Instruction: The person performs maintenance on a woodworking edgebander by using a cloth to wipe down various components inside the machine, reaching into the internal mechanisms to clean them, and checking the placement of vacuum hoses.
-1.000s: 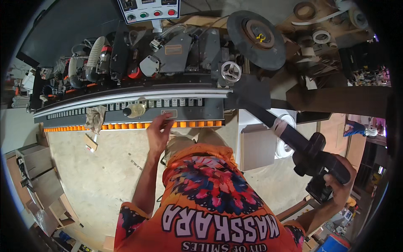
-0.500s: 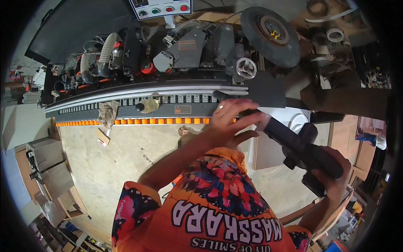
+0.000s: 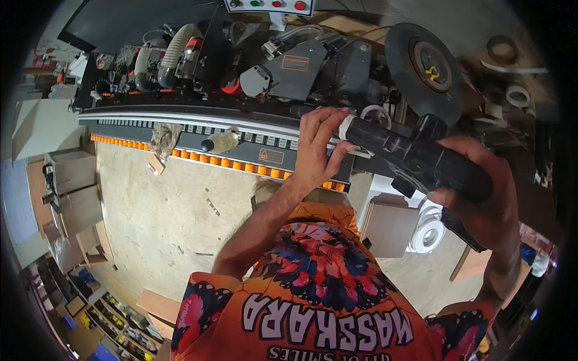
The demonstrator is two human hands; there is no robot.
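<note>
I had the left hand (image 3: 322, 147) curled over the tubular nozzle of a long black plastic power tool (image 3: 415, 150), beside its whitish wrapped band (image 3: 345, 127), and the right hand (image 3: 484, 180) wrapped round its rear housing. From my remote seat, I saw the tool slanting between both grips, nozzle over the dark-grey metal machine (image 3: 301, 155).

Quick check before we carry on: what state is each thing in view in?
Black power tool: held in both hands; running or not, cannot tell.
Left hand: closed around its nozzle.
Right hand: gripping its rear.
Bottle: capped, apparently on its side.
Cloth: crumpled, over the edge of the machine.
Handwheel: partly hidden behind the tool.
Control panel: partly out of frame.
</note>
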